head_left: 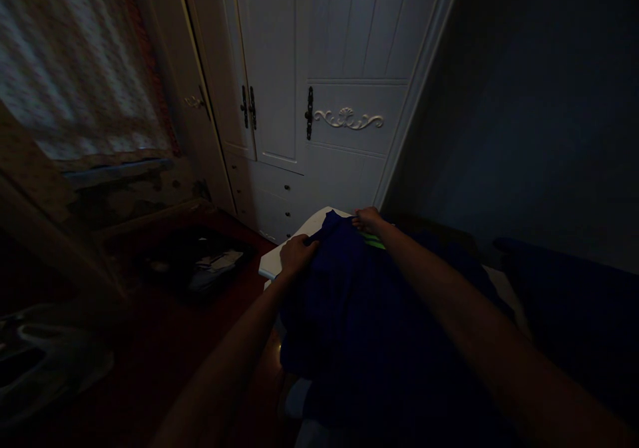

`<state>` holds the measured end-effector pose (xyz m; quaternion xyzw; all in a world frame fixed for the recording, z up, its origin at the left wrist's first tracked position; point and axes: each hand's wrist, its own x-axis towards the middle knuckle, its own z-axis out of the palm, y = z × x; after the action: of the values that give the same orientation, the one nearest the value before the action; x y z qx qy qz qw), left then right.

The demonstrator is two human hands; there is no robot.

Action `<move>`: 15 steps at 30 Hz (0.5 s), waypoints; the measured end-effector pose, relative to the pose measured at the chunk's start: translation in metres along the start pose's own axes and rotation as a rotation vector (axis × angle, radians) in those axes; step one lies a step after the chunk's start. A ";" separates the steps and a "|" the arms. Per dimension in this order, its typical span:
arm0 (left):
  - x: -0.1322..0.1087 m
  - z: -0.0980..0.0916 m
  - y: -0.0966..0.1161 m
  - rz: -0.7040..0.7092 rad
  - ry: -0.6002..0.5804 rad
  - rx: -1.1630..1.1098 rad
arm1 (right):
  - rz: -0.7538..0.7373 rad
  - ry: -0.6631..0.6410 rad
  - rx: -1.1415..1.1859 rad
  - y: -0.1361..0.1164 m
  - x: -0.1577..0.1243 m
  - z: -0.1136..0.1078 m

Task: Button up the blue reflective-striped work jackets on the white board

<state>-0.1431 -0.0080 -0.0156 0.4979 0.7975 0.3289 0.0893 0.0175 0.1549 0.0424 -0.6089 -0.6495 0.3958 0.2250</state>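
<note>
A dark blue garment (344, 288) with bright green stripes lies draped over a white board-like surface (314, 225); its exact kind is hard to make out in the dim light. My left hand (296, 255) pinches the garment's left edge near the board's corner. At the far edge, my right hand (368, 220) has its fingers closed on the cloth, just above the green stripes. Between the two hands the fabric rises in a small crumpled fold. The lower part of the garment hangs towards me and fades into shadow.
A white wardrobe (272, 68) with dark handles stands behind the board. On the red floor to the left lies a dark open case or bag (190, 255) with pale items in it. A clear plastic bag (60, 355) sits at lower left, and dark blue cloth (574, 295) at right.
</note>
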 end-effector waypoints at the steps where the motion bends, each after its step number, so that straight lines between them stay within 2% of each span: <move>1: 0.001 0.000 0.000 0.000 0.003 -0.006 | 0.001 -0.027 -0.009 0.005 -0.006 -0.008; 5: 0.002 -0.001 0.000 -0.020 0.003 -0.040 | -0.050 -0.091 -0.130 0.032 -0.044 -0.038; 11: 0.004 -0.002 0.002 -0.031 0.008 -0.161 | -0.222 -0.012 -0.308 0.089 -0.136 -0.075; 13: 0.004 -0.005 0.000 -0.026 0.004 -0.247 | -0.224 -0.064 -0.326 0.109 -0.170 -0.087; 15: 0.000 -0.012 -0.004 -0.030 0.013 -0.354 | -0.194 -0.179 -0.351 0.128 -0.203 -0.098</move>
<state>-0.1514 -0.0141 -0.0091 0.4602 0.7350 0.4662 0.1753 0.2036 -0.0258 0.0371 -0.5357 -0.7815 0.3056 0.0942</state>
